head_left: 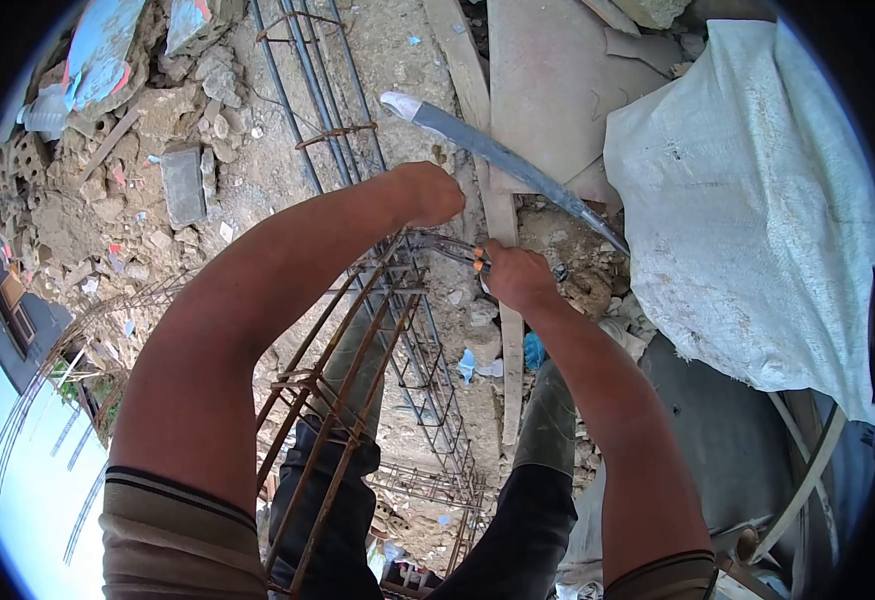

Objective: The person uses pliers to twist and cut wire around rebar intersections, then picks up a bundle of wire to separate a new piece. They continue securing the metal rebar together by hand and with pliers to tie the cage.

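Note:
My right hand (518, 275) is closed round the orange-marked handles of a pair of pliers (448, 246), whose jaws point left to the end of a rebar cage (358, 330). Just above the pliers, my left hand (435, 193) is closed over the bars; what its fingers hold is hidden. The rusty cage runs down between my legs. Longer bars (323, 100), tied with rusty stirrups, continue up past my left forearm.
A grey curved pipe or bar with a white end (508, 160) lies above my right hand. White sacking (758, 220) covers the right side. Wooden boards (501, 220) lie in the middle. Rubble and a grey block (185, 187) are at the left.

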The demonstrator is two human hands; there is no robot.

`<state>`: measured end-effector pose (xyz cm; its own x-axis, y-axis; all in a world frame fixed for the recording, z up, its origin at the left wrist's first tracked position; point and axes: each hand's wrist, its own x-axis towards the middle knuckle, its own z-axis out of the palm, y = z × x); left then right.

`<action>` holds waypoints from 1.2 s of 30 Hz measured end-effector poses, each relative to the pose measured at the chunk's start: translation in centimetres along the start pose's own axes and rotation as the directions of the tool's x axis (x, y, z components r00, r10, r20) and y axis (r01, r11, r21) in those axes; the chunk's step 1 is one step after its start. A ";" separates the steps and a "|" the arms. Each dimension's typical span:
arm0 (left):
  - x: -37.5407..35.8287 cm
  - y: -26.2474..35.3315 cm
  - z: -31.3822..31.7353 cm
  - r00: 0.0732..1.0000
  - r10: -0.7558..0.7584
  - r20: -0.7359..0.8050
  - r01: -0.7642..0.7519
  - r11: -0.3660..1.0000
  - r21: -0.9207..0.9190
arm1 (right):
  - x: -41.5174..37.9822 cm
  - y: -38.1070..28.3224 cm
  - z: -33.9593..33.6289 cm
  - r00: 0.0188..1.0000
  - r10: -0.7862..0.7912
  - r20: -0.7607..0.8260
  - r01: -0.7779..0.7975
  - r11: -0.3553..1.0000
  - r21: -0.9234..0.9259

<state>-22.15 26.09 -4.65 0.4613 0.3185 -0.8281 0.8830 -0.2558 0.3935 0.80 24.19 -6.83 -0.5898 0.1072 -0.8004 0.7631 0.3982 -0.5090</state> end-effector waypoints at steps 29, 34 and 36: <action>-5.4 -0.1 2.9 0.959 -0.187 0.211 0.137 0.963 0.234 | -1.4 -3.2 0.7 0.981 -0.157 -0.117 0.130 0.969 -0.211; -5.5 0.0 2.4 0.955 -0.149 0.258 0.079 0.962 0.262 | -1.2 -2.7 1.2 0.977 -0.157 -0.147 0.140 0.983 -0.118; -5.6 0.0 2.3 0.953 -0.143 0.268 0.068 0.961 0.269 | -1.1 -2.7 0.7 0.977 -0.166 -0.131 0.151 0.982 -0.117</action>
<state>-24.88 22.20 -0.94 0.2901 0.0953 -0.9522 0.8566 -0.4695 0.2140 -0.40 22.38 -4.84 -0.7376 0.1581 -0.6565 0.6293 0.5136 -0.5833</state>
